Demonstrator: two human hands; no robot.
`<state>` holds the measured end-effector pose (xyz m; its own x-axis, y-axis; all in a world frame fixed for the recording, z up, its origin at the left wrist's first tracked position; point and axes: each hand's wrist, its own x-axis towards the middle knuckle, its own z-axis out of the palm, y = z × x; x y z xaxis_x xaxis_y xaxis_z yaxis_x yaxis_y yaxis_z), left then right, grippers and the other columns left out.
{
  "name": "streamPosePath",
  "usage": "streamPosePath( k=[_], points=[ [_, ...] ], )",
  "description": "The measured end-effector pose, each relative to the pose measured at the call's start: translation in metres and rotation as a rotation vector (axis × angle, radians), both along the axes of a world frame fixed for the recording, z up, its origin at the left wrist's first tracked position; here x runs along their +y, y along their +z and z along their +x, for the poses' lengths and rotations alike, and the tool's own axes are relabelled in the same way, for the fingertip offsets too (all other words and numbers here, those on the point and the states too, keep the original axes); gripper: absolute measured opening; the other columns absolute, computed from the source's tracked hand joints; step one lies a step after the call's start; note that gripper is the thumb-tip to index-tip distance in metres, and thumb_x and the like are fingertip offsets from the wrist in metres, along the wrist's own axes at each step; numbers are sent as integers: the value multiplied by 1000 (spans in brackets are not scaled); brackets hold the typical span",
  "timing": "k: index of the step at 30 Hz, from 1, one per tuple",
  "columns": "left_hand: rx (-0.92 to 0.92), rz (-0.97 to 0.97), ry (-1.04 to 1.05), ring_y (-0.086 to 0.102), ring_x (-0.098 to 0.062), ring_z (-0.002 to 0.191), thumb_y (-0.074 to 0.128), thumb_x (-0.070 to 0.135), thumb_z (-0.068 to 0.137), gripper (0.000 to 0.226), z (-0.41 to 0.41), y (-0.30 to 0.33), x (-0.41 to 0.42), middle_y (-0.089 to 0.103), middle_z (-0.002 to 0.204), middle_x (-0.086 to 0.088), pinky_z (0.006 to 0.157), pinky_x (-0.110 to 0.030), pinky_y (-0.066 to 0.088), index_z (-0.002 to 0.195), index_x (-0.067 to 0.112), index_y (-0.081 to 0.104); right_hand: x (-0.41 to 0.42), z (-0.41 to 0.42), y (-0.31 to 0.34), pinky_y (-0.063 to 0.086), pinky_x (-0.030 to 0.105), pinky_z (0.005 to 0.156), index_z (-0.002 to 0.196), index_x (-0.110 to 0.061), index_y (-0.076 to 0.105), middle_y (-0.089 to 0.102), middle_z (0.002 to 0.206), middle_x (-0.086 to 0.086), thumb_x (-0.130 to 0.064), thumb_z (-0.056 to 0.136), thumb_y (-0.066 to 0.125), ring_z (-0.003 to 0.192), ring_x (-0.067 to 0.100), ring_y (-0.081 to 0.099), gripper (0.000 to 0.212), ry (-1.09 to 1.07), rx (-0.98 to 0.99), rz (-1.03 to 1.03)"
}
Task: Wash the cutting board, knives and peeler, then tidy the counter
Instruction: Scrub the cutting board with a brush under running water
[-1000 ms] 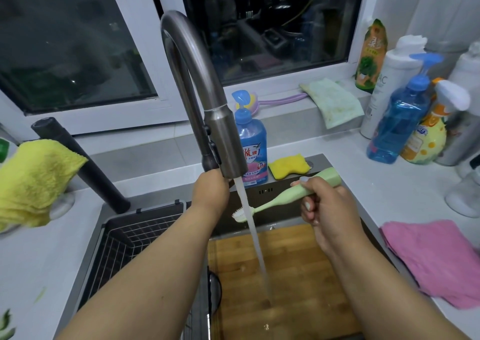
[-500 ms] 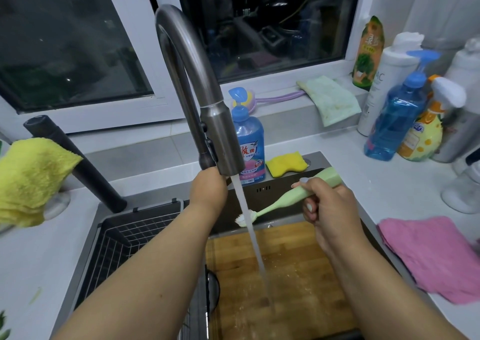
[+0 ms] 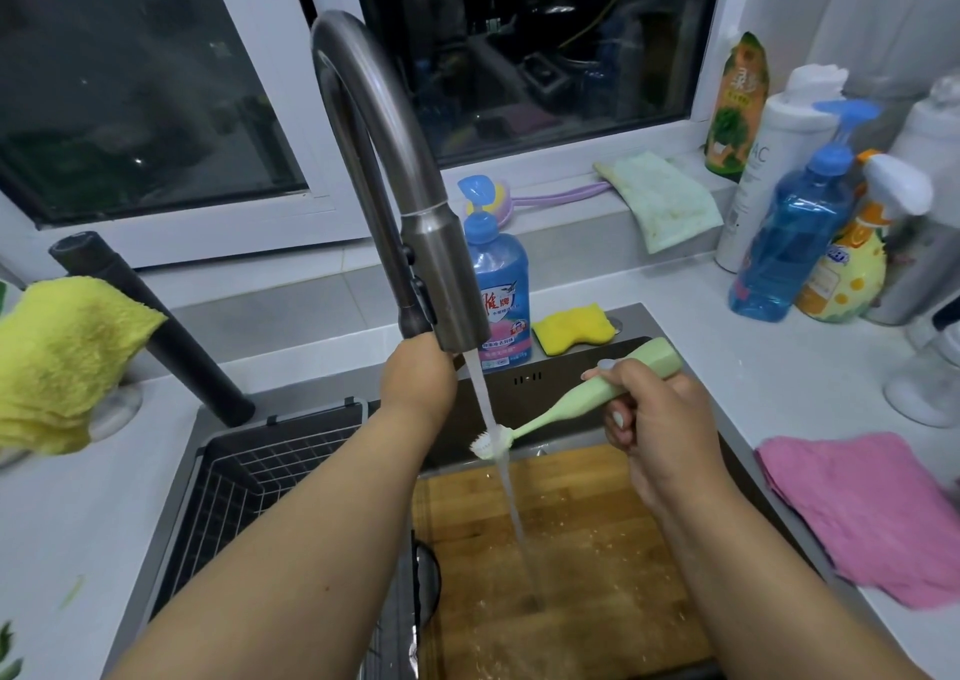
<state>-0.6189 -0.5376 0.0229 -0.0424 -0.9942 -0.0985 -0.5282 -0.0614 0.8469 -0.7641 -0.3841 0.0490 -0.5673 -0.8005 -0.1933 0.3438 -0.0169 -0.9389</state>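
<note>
A wooden cutting board [image 3: 597, 549] lies wet in the right half of the sink, and water from the steel faucet [image 3: 363, 123] falls onto it. My right hand [image 3: 660, 419] is closed around the handle of a pale green tool [image 3: 587, 393], whose white head sits in the water stream above the board. My left hand [image 3: 415, 378] reaches up behind the faucet's spray head. Its fingers are hidden there. No knives are visible.
A black wire basket [image 3: 249, 482] fills the sink's left half. A blue dish soap bottle [image 3: 498, 284] and a yellow sponge [image 3: 574, 326] stand behind the sink. Right counter: a pink cloth [image 3: 872, 513] and several bottles [image 3: 795, 242]. A yellow cloth [image 3: 57, 357] hangs at left.
The green tool's head has dipped slightly lower and further into the water stream. My left hand stays behind the faucet head. Water keeps running onto the board.
</note>
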Motion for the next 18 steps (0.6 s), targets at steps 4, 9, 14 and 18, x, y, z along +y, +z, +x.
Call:
streamPosePath(
  k=[4, 9, 14, 18],
  points=[
    [13, 16, -4, 52, -8, 68, 52, 28, 98, 22, 0, -1, -1, 55, 74, 5, 54, -18, 33, 76, 26, 51, 1, 1, 0, 27, 23, 47, 79, -5, 72, 40, 46, -1, -14, 87, 58, 46, 9, 32, 19, -2, 7, 19],
    [-44, 15, -27, 50, -6, 64, 49, 28, 99, 24, 2, -3, -2, 52, 72, 5, 52, -18, 32, 75, 26, 51, 1, 2, -1, 27, 24, 47, 81, -4, 72, 40, 46, -1, -15, 86, 59, 46, 9, 33, 18, 4, 8, 29],
    [-12, -10, -6, 55, -13, 69, 49, 27, 99, 26, 1, -4, 0, 56, 74, 1, 57, -23, 41, 73, 25, 52, 0, 2, 1, 28, 22, 46, 84, -1, 71, 40, 46, -1, -15, 87, 58, 45, 9, 33, 19, 5, -1, 27],
    [-29, -20, 3, 56, -14, 70, 48, 27, 100, 26, 1, -4, 0, 56, 74, 2, 57, -22, 41, 75, 24, 53, 1, 0, 3, 28, 21, 44, 84, -2, 70, 40, 45, -2, -14, 88, 58, 44, 8, 33, 18, 10, 2, 16]
  ],
)
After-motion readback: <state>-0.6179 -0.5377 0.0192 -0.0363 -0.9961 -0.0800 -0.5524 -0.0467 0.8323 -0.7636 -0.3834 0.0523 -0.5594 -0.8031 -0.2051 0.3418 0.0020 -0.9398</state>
